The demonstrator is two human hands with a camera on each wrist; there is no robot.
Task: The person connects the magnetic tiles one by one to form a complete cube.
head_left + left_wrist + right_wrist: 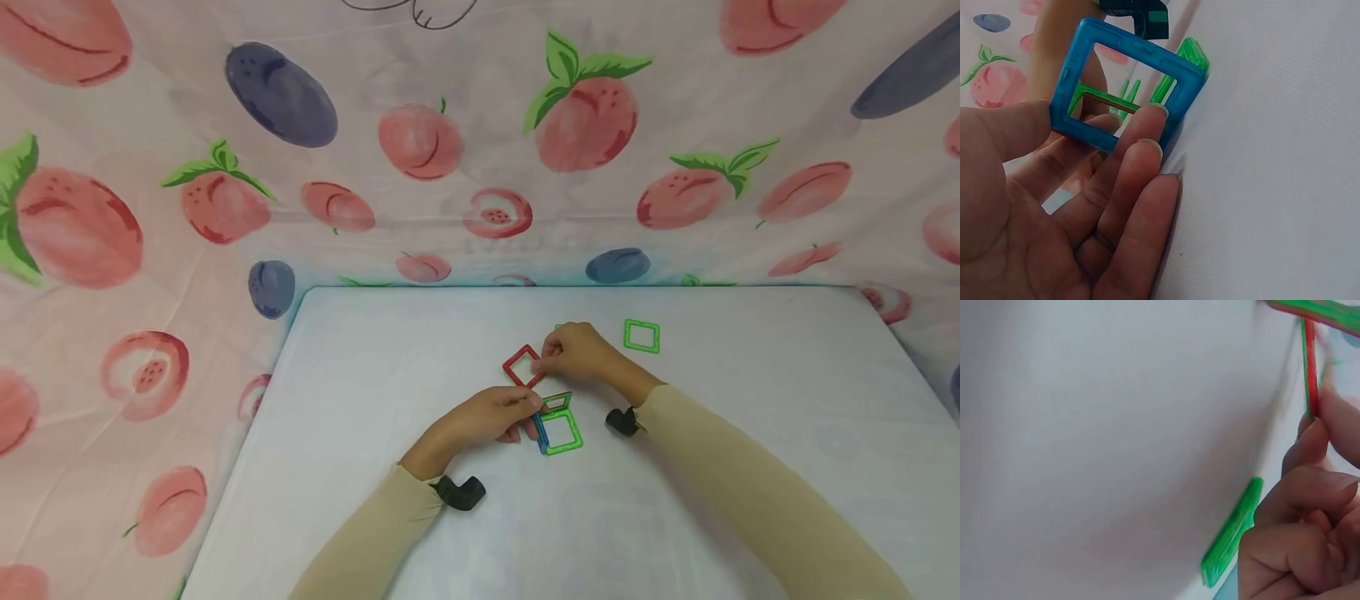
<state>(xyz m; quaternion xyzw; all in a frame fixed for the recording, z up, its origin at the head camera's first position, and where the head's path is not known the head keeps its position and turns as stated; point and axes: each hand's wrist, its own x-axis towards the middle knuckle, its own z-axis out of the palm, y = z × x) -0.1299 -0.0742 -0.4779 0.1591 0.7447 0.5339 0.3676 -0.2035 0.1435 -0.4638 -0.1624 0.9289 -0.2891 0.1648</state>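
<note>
My left hand [498,414] pinches a blue square magnetic tile [1141,47] between thumb and fingers, holding it upright. Along its lower edge a green square tile [564,449] lies flat on the table, and a second green tile [557,397] stands up at the back, forming a corner. Just beyond, my right hand [581,350] pinches a red square tile [515,357] by one corner. Seen edge-on in the right wrist view, the red tile [1311,369] shows a green strip alongside it. The other right fingers are curled in towards the palm.
One loose green tile [627,335] lies on the white table [360,375] at the back right. Another green tile [1232,534] lies beside the right hand, mostly hidden behind it in the head view. A fruit-print cloth [450,225] hangs behind the table's far edge.
</note>
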